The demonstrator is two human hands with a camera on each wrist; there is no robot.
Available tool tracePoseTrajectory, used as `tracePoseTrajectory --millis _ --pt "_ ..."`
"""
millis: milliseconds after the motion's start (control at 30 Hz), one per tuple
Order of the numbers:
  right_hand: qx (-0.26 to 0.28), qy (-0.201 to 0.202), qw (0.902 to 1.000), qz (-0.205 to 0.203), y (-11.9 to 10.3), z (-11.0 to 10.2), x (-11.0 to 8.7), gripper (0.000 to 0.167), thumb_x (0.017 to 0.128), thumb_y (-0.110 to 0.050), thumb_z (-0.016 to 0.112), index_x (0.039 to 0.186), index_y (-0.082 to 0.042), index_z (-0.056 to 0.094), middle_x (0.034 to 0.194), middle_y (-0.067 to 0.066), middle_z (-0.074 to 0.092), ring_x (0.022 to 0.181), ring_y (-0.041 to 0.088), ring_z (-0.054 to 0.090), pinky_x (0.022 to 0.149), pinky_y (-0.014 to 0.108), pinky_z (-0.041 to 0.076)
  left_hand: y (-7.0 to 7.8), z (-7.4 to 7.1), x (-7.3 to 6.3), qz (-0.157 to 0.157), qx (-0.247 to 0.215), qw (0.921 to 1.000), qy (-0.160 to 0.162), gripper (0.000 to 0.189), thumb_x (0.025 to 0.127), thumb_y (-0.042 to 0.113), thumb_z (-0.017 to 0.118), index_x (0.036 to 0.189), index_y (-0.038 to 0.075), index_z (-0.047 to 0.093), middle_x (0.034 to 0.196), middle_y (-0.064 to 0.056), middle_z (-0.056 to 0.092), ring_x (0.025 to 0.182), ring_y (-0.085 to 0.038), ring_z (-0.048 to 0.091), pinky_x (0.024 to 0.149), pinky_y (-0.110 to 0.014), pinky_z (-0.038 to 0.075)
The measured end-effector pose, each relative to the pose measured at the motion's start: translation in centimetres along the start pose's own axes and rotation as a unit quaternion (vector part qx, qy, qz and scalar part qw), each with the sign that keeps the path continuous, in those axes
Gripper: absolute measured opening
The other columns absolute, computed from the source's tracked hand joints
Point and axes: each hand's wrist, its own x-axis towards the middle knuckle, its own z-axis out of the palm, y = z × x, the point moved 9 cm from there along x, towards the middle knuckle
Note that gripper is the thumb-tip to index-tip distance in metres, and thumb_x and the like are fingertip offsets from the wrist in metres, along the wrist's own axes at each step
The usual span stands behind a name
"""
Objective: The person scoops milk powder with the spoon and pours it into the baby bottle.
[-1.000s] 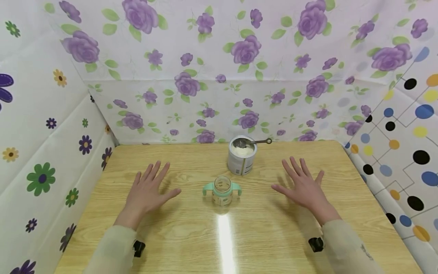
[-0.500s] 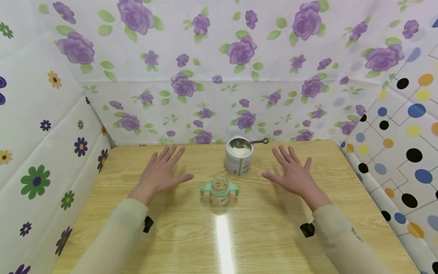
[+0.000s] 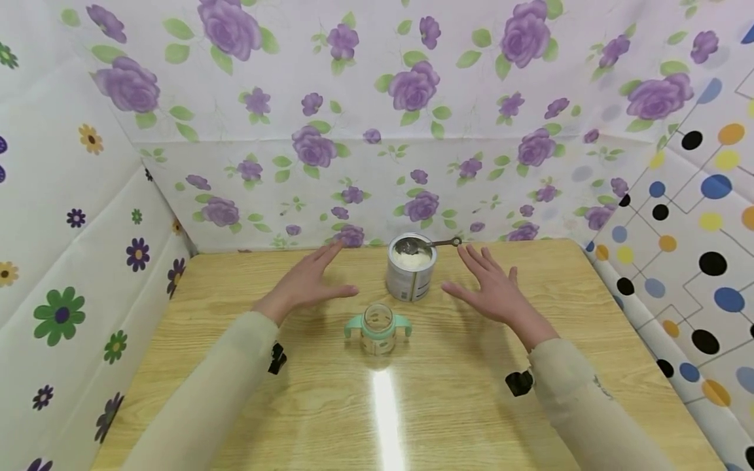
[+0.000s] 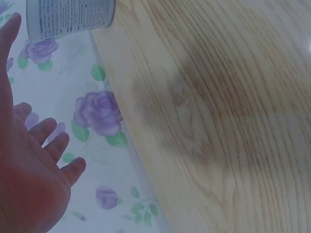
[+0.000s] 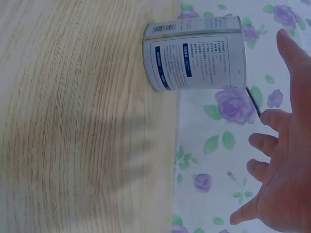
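Note:
A white-grey can (image 3: pixel 406 281) of pale powder stands upright towards the back of the table. Inside it leans a dark metal spoon (image 3: pixel 438 243), its handle reaching out over the rim to the right. In front of the can is a clear baby bottle (image 3: pixel 378 333) without a lid, with two mint-green handles. My left hand (image 3: pixel 309 278) hovers to the left of the can, fingers extended and holding nothing. On the other side, my right hand (image 3: pixel 489 288) is spread, its fingertips close to the spoon handle. The can's printed label (image 5: pixel 194 58) faces the right wrist camera.
The wooden table (image 3: pixel 235 399) has a bright light reflection down its front middle. A purple-flowered cloth (image 3: pixel 365 98) hangs along its back edge. Patterned cloths stand at the left (image 3: pixel 100 275) and right (image 3: pixel 701 275) sides.
Both hands have moved inward and closer to the can, the left rightward and further forward, the right leftward. The can, spoon and bottle have stayed in place on the table.

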Motion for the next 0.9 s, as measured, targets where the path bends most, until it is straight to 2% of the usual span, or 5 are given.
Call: tracePoseTrajectory --millis 233,400,500,667,900 --pt "0.043 -0.005 0.9991 -0.002 0.0 0.5 0.3 0.092 0.104 -0.067 0.055 0.174 -0.021 0.015 0.179 0.012 0.014 0.164 0.042 0.003 0.116 0.087 -0.006 0.8 1.2 2.3 0.018 -0.078 0.9968 -0.002 0.118 0.087 0.073 0.077 0.173 0.037 0.006 0.179 -0.005 0.017 0.162 -0.039 0.022 0.127 -0.069 0.024" --pt "0.090 -0.015 0.9958 0.005 0.4 1.0 0.4 0.090 0.106 -0.066 0.052 0.174 -0.022 0.013 0.179 0.014 0.013 0.164 0.041 0.001 0.119 0.084 -0.005 1.0 2.4 3.5 0.019 -0.137 0.9903 -0.006 0.115 0.087 0.065 0.082 0.173 0.036 0.012 0.177 -0.008 0.024 0.160 -0.037 0.028 0.126 -0.068 0.026" --pt "0.113 -0.020 0.9934 0.007 0.5 1.2 0.6 0.089 0.107 -0.066 0.051 0.174 -0.022 0.013 0.179 0.015 0.011 0.165 0.040 0.000 0.122 0.081 0.000 1.1 3.3 4.2 0.019 -0.166 0.9858 -0.018 0.115 0.087 0.063 0.083 0.173 0.036 0.012 0.177 -0.003 0.023 0.161 -0.032 0.028 0.128 -0.064 0.026" --pt "0.127 -0.019 0.9916 0.016 0.8 1.3 1.1 0.087 0.107 -0.067 0.048 0.174 -0.025 0.012 0.178 0.016 0.009 0.164 0.041 0.005 0.124 0.077 0.015 1.7 4.2 5.1 0.040 -0.203 0.9778 -0.031 0.114 0.090 0.054 0.084 0.174 0.030 0.011 0.178 -0.003 0.022 0.161 -0.032 0.028 0.129 -0.058 0.026" --pt "0.190 -0.031 0.9808 0.030 1.1 1.9 1.5 0.083 0.108 -0.069 0.044 0.174 -0.028 0.013 0.179 0.008 0.013 0.164 0.041 0.010 0.126 0.074 0.017 2.6 4.8 6.5 0.056 -0.253 0.9651 -0.040 0.111 0.092 0.043 0.086 0.174 0.023 0.014 0.176 -0.010 0.025 0.160 -0.034 0.030 0.129 -0.054 0.031"
